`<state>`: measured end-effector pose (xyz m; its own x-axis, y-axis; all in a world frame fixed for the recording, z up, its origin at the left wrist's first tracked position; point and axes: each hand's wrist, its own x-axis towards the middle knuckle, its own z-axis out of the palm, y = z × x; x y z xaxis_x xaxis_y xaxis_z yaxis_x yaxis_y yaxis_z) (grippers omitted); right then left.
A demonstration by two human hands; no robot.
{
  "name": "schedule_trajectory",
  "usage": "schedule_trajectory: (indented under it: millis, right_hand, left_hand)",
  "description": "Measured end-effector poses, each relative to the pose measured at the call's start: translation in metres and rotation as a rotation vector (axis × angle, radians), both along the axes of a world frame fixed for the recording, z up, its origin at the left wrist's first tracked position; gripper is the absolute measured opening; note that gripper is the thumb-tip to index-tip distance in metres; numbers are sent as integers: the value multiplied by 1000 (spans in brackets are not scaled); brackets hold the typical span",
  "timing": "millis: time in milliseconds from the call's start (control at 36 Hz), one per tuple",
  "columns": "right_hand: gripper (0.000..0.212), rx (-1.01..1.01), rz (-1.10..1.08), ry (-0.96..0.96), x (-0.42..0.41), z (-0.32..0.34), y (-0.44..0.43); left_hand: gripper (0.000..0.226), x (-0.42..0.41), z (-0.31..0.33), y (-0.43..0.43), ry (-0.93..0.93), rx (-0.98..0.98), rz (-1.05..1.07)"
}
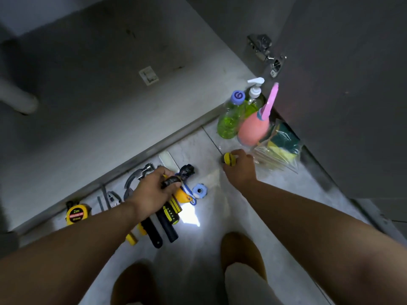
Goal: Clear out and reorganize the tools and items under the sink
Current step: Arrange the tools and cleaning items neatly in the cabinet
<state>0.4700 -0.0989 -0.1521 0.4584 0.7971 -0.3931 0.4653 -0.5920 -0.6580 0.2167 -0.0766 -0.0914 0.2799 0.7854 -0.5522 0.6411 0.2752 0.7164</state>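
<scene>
Black wrapped bundle (186,172) is clenched in the left hand (152,191), fingers curled round it, above the tool row on the tile floor (198,249). Right hand (241,169) grasps a small yellow-and-black striped item (228,159); can't tell what it is.

Right of that hand: bagged sponges (280,146) just beside a pink squeeze bottle (252,129). Green bottle (230,122) and pump bottle (255,95) stand behind, by the open cabinet door (341,84).

Partly under the left hand: yellow-black screwdriver (170,213), black tool handles (167,230), metal tool head (146,169). Blue knob (200,190) sits just right of them. Further left: pliers (113,198), yellow tape measure (76,214).

All of it sits on the floor in front of the cabinet edge. Drain pipe (19,100) is inside at far left.
</scene>
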Motion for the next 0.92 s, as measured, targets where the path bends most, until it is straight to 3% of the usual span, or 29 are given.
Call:
schedule_trajectory:
  millis: [306,444,528,583,667,722,806,917]
  right_hand:
    - [45,1,-2,65,-27,-6,75]
    - [56,106,-176,289,-38,2,65]
    - [44,119,-224,407,-46,12,42]
    - [22,59,-114,519,-48,22,21]
    - [17,-90,55,756,-45,33,-5]
    - [12,-98,79,811,-43,34,-17]
    - [12,-50,-112,869,-37,29,-24]
    - [10,-74,-441,730,-21,21,-15]
  left_hand:
    - [6,29,-13,-4,-175,-240,425]
    - [15,27,-12,-2,-181,-269,451]
    - [16,28,-10,-1,-153,-256,409]
    - [16,29,-8,1,-120,-227,357]
    - [20,32,-6,3,-82,-179,283]
    - [24,36,-5,3,-81,-153,253]
    - [22,42,-7,5,-115,-163,290]
    - [23,38,-10,6,-54,-108,214]
